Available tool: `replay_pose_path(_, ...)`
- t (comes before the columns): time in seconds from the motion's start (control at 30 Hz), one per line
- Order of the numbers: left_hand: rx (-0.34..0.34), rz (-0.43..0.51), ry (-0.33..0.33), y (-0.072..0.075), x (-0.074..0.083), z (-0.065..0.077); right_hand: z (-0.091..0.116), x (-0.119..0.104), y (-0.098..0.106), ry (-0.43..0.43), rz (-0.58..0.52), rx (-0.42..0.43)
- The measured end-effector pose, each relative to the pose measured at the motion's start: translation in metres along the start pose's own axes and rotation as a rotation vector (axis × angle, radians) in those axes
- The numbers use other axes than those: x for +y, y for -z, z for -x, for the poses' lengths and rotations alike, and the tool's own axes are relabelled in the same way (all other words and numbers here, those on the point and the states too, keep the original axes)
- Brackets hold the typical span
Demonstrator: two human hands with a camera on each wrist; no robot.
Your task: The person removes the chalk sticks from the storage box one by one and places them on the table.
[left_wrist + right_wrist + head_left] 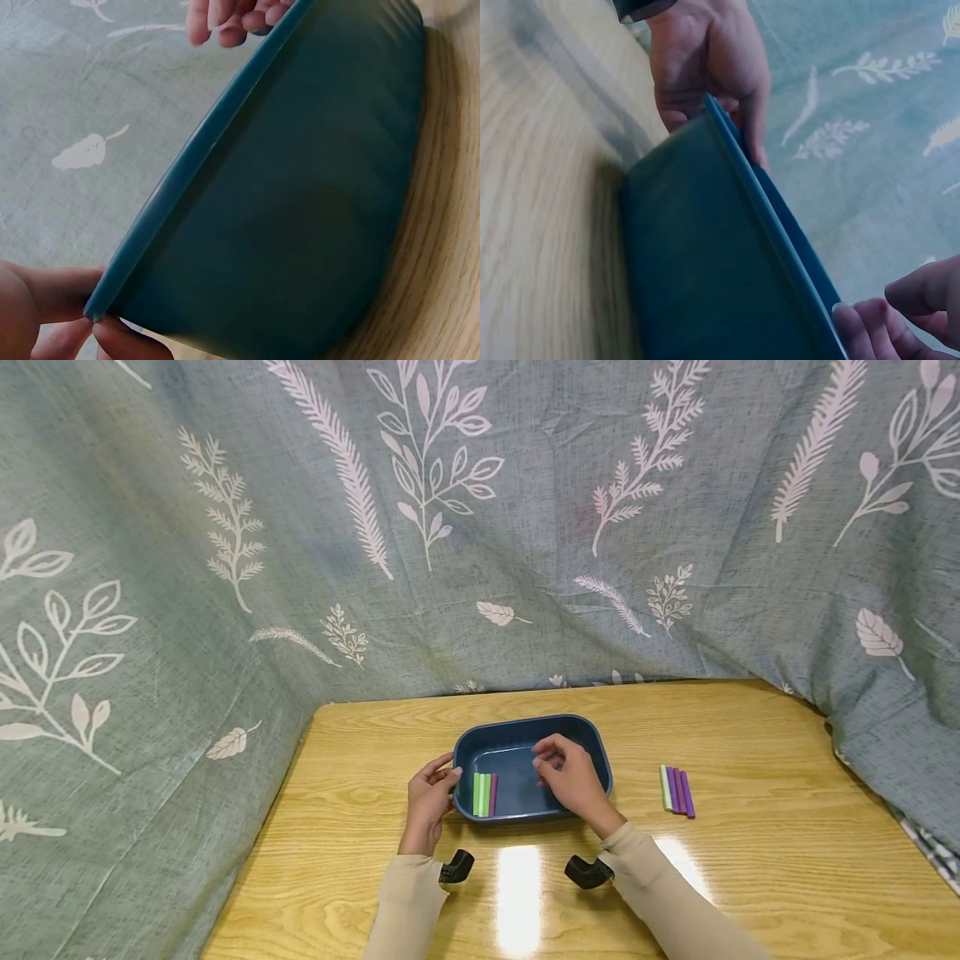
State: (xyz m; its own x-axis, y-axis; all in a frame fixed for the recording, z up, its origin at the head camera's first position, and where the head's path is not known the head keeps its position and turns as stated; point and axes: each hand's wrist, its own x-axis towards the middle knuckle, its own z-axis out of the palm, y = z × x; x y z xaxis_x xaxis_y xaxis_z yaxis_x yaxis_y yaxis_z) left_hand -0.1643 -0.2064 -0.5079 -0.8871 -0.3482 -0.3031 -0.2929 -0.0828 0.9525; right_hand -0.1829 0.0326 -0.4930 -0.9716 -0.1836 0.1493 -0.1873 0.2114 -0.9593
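A dark blue tray with rounded corners lies on the table in the head view. My left hand pinches its left rim, thumb on top and fingers outside; the left wrist view shows that grip close up. Inside, by the left wall, several short sticks, green and purple, stand side by side. Over the tray's right half hovers my right hand, fingers loosely bent, with nothing visible between them. In the right wrist view its fingertips are close to the rim.
Right of the tray, a pale green stick and three purple sticks lie together on the wooden table. A leaf-patterned cloth hangs behind and along both sides. Black wrist-worn pieces jut inward from both wrists.
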Motion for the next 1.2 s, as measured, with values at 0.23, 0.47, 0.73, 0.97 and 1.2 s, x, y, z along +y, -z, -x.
replay_pose_path(0.23,0.009,-0.013,0.010,-0.001,0.001,0.001,-0.004,0.003,-0.014,-0.033,-0.025,0.006)
replay_pose_path(0.47,0.000,-0.007,0.004,-0.001,0.001,0.000,-0.009,0.003,-0.025,-0.047,-0.043,0.009)
replay_pose_path(0.73,0.006,-0.011,0.005,-0.001,0.001,0.000,-0.013,0.003,-0.034,-0.049,-0.060,-0.011)
replay_pose_path(0.97,0.016,-0.008,0.006,-0.001,0.001,-0.001,-0.018,0.001,-0.044,-0.072,-0.071,-0.023)
replay_pose_path(1.2,0.005,-0.007,0.003,-0.001,0.000,0.000,-0.022,0.002,-0.055,-0.104,-0.070,-0.048)
